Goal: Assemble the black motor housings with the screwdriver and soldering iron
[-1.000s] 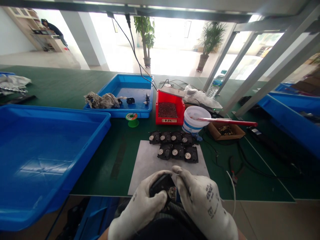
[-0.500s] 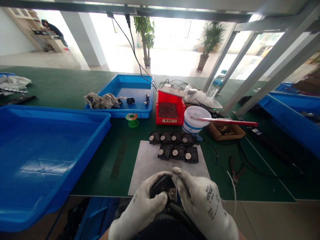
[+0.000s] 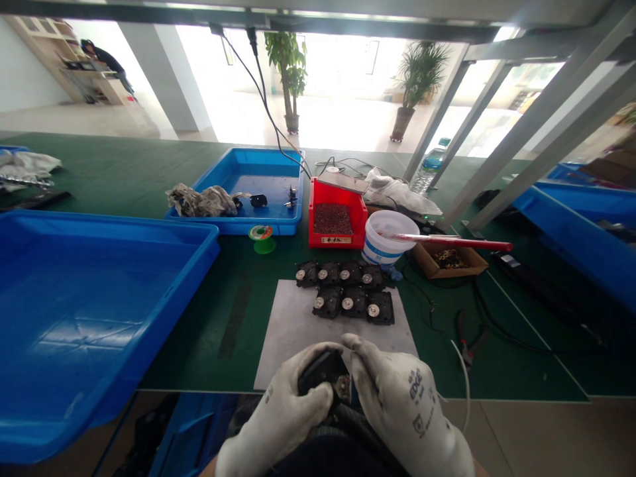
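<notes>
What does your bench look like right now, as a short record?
left hand: gloved, gripping a black part
right hand: gloved, beside the part; grip unclear
black units: seven; four in back row, three in front
red bin: small pieces inside
bucket: red rod across rim
pliers: right of the sheet

Looks out from the wearer's head, at the near edge of the table (image 3: 199,344), facing forward and tilted down. Sits close above and behind the left hand (image 3: 293,391) and right hand (image 3: 402,397), framing these 2 at the bottom middle, much nearer than anything across the tabletop. Takes in a wide spread, with blue trays at 2 sides. Reaches under the overhead beam (image 3: 348,16) to 2 potted plants (image 3: 287,66), well beyond the far edge. Gives 1 view alone, covering foreground and background together.
</notes>
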Available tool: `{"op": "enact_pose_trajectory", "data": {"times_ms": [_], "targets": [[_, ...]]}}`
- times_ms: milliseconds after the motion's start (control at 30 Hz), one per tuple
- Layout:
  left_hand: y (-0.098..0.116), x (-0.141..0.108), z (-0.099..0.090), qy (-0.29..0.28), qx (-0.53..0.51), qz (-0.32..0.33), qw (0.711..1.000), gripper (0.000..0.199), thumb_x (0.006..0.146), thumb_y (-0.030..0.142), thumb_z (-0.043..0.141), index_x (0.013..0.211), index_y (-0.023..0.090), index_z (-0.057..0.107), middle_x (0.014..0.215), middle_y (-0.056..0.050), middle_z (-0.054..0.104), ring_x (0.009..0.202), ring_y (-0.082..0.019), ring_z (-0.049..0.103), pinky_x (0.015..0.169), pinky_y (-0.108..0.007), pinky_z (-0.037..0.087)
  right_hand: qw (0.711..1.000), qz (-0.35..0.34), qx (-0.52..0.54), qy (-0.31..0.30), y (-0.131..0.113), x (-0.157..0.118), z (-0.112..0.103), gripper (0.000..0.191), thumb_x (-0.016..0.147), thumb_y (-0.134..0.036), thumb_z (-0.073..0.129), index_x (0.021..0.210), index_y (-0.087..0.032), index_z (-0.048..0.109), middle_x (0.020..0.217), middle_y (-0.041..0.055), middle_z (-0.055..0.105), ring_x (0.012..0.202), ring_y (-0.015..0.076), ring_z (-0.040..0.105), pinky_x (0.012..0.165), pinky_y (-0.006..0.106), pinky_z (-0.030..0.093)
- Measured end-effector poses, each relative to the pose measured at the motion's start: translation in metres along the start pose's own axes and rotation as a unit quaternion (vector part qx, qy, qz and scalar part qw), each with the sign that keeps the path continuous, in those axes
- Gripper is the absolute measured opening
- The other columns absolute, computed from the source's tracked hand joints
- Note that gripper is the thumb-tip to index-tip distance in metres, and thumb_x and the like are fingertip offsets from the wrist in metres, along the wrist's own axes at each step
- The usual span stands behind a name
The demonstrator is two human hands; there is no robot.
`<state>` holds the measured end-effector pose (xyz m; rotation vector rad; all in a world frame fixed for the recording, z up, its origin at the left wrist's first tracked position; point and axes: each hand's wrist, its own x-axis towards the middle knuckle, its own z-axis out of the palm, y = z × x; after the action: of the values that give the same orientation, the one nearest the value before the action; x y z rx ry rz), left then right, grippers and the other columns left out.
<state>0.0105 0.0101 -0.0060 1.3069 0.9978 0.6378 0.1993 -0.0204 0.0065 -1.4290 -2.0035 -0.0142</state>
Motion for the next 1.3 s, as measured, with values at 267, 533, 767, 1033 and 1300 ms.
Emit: {"op": "enact_pose_trajectory", "data": {"times_ms": [267, 533, 767, 1033, 1300], "targets": [[0.003, 0.0, 0.001, 0.0, 0.013, -0.007, 1.0, 0.052, 0.078, 0.032, 0.063, 0.127, 0.015, 0.07, 0.125, -0.012, 0.077, 0.117, -0.033, 0.071, 0.101, -0.039, 0.055, 1.0, 0.0, 0.002, -0.008, 0.004, -0.002, 0.002, 0.032, 0.109, -0.022, 0.046, 0.115, -0.009, 0.074, 0.072, 0.0061, 0.079, 0.053, 0.0193, 0.074, 0.052, 0.029, 0.051], [-0.003, 0.004, 0.003, -0.003, -0.028, -0.009, 1.0, 0.05, 0.08, 0.037, 0.068, 0.125, 0.015, 0.069, 0.113, -0.01, 0.077, 0.106, -0.031, 0.072, 0.093, -0.037, 0.057, 0.999, 0.004, -0.042, 0.017, 0.014, 0.0, -0.001, 0.038, 0.111, -0.029, 0.041, 0.114, -0.012, 0.075, 0.068, 0.0044, 0.078, 0.049, 0.0168, 0.071, 0.051, 0.026, 0.049], [-0.006, 0.004, -0.001, -0.006, -0.23, -0.087, 0.969, 0.076, 0.086, 0.06, 0.073, 0.149, 0.023, 0.05, 0.104, -0.008, 0.074, 0.064, -0.014, 0.066, 0.051, -0.02, 0.046, 0.956, 0.165, -0.24, 0.023, 0.106, 0.02, -0.012, 0.054, 0.107, -0.05, 0.042, 0.131, -0.008, 0.065, 0.105, 0.0225, 0.079, 0.092, 0.0379, 0.076, 0.077, 0.046, 0.058], [-0.004, 0.006, -0.001, -0.033, -0.2, -0.004, 0.979, 0.072, 0.093, 0.077, 0.053, 0.131, 0.018, 0.071, 0.081, -0.008, 0.074, 0.065, -0.018, 0.065, 0.062, -0.027, 0.054, 0.981, -0.16, -0.016, -0.106, 0.036, 0.026, -0.005, 0.058, 0.104, -0.069, 0.04, 0.093, -0.02, 0.068, 0.086, 0.0073, 0.071, 0.073, 0.0235, 0.061, 0.069, 0.038, 0.045], [-0.006, -0.005, 0.0, -0.065, -0.181, -0.018, 0.981, 0.049, 0.083, 0.063, 0.077, 0.108, 0.021, 0.079, 0.074, -0.008, 0.074, 0.076, -0.027, 0.072, 0.061, -0.03, 0.055, 0.962, -0.264, 0.014, -0.061, 0.015, 0.037, -0.002, 0.063, 0.109, -0.043, 0.029, 0.057, -0.022, 0.057, 0.059, 0.0019, 0.055, 0.057, 0.0187, 0.036, 0.056, 0.038, 0.022]]}}
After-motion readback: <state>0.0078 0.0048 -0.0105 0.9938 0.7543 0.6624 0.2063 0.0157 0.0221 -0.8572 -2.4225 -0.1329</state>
